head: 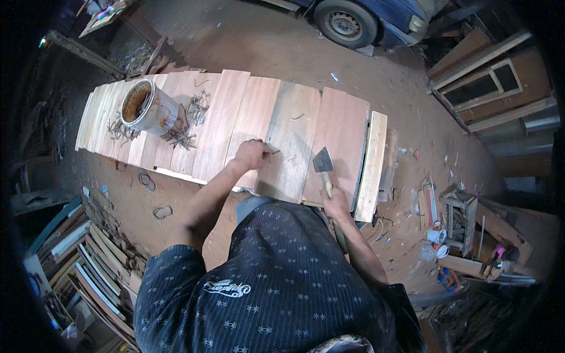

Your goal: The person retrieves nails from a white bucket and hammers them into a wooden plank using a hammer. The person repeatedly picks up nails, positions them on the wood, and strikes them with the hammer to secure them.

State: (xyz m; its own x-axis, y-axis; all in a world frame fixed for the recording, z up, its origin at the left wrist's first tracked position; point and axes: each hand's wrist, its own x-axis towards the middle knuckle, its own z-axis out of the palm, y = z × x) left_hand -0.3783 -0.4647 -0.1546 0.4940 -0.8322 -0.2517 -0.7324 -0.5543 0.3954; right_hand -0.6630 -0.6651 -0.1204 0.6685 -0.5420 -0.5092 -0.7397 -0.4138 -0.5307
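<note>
My left hand (252, 154) pinches a nail (276, 151) just above a greyish plank (287, 167). A small hatchet (323, 159) with a flared metal head and a wooden handle is in my right hand (336, 202), its head over the reddish plank (337, 128). Another nail (298, 117) lies on the greyish plank, slightly bent. To the left, a dirty white bucket (161, 112) is tilted over on the row of boards, with piles of loose nails (182, 137) around it.
A pale wooden strip (372, 167) runs along the right end of the boards. Past the far edge stands a blue vehicle (346, 24). Stacked timber (97, 269) fills the lower left, and a small wooden stool (459, 216) stands on the earth floor at right.
</note>
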